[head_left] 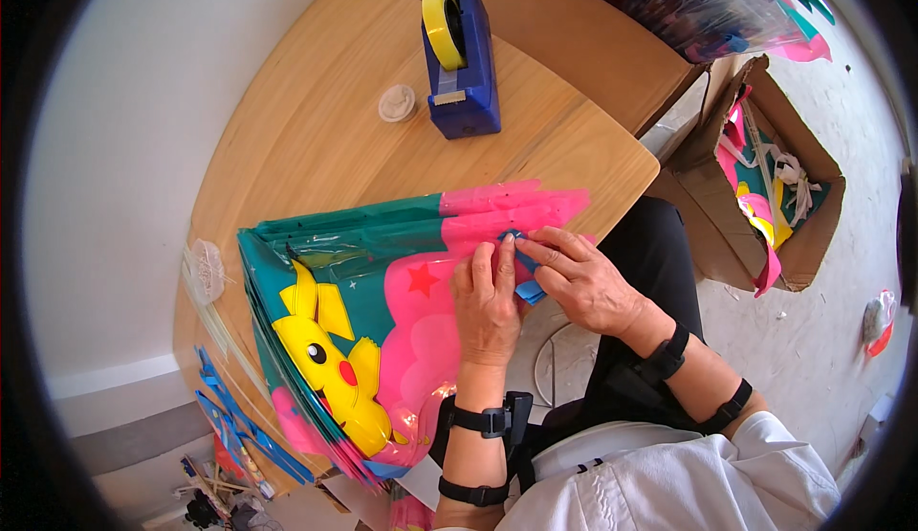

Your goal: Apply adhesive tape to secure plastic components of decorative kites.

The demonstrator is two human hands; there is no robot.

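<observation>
A folded stack of thin plastic sheets, green and pink with a yellow long-eared cartoon figure, lies on the near part of the wooden table. At its right end, over the pink part, both hands meet at a small blue strip. My left hand is closed, its thumb and forefinger pinching the strip's upper end against the pink sheet. My right hand is closed too, fingertips pressed on the strip from the right. The fingers partly cover the strip, so how it joins the sheet is hidden.
A blue tape dispenser with yellow tape stands on the table, beside a small round white tub. Blue strips and clear rods lie at the left edge. A cardboard box with sheets stands right.
</observation>
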